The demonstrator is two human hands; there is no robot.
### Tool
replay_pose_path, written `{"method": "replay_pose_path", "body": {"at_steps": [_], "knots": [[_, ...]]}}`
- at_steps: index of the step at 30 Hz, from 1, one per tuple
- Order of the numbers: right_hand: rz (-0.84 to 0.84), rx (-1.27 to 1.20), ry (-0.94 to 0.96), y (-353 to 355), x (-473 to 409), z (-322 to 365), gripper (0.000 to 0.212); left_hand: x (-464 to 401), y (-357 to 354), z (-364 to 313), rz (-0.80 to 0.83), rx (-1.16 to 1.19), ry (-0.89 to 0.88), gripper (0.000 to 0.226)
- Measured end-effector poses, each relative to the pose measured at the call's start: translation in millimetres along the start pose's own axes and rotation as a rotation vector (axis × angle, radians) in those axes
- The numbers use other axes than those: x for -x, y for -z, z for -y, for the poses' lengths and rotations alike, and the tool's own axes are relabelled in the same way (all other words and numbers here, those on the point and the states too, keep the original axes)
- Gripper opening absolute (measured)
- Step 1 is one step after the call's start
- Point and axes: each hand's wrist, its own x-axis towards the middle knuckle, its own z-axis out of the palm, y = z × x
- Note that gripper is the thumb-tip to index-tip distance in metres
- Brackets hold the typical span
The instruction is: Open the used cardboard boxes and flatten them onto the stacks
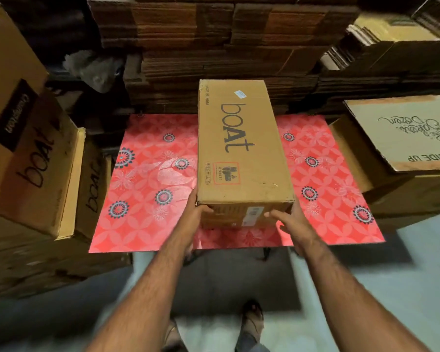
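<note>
Your left hand (197, 212) has its fingers (205, 209) curled round the near-left corner of the boat box (241, 148), thumb side on the end face. Your right hand (291, 223) has fingers (273, 214) lying fairly straight on that same near end by the white label (252, 215), palm at the right corner; whether it's truly gripping, can't tell. The box lies lengthwise down the middle of the table (148, 199) w/ its red patterned cover, near end just inside the front edge, far end close to the flattened stacks (214, 47) behind.

It looks closed still, so prob. the step is opening this near end. Keep the left as anchor, work the right fingertips under the flap seam, pull toward you, not up, so the box doesn't slide back into the stacks.

Room: open table on both sides of the box, good for folding it flat. Left is crowded by standing boat boxes (43, 158), right by a pile topped w/ a flat carton (407, 130) overhanging near the table's corner. Swing flaps toward yourself, floor (417, 262) side is free
</note>
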Motion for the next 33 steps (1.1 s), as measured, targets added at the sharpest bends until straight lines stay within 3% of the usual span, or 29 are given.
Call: {"method": "replay_pose_path", "body": {"at_steps": [3,6,9,12,14,16,19,24,30,33], "knots": [[0.071,-0.054,0.031,20,-16,-8,0.100,-1,-24,5,-0.011,0.071,0.019,0.065],[0.034,0.003,0.171,46,-26,1,0.104,-3,-48,4,-0.053,0.146,0.030,0.052],[-0.050,0.332,0.459,67,-22,44,0.102,1,-65,1,-0.078,0.213,0.000,0.031],[-0.015,0.684,0.746,64,-17,120,0.097,2,-89,11,-0.183,0.491,0.077,0.024],[-0.006,1.080,0.835,42,-7,160,0.088,2,-112,22,-0.253,0.781,0.131,0.027],[0.036,1.353,0.883,14,2,175,0.082,6,-135,35,-0.325,0.917,0.191,0.023],[0.085,1.406,0.932,-8,6,160,0.082,8,-149,49,-0.377,0.913,0.215,0.016],[0.002,1.418,0.928,2,-6,129,0.086,-6,-142,59,-0.381,0.930,0.206,0.027],[-0.014,1.408,0.919,-4,-5,103,0.083,-19,-142,81,-0.372,0.776,0.274,0.023],[0.044,1.460,0.885,-9,-9,64,0.081,-21,-134,102,-0.379,0.583,0.361,0.024]]}}
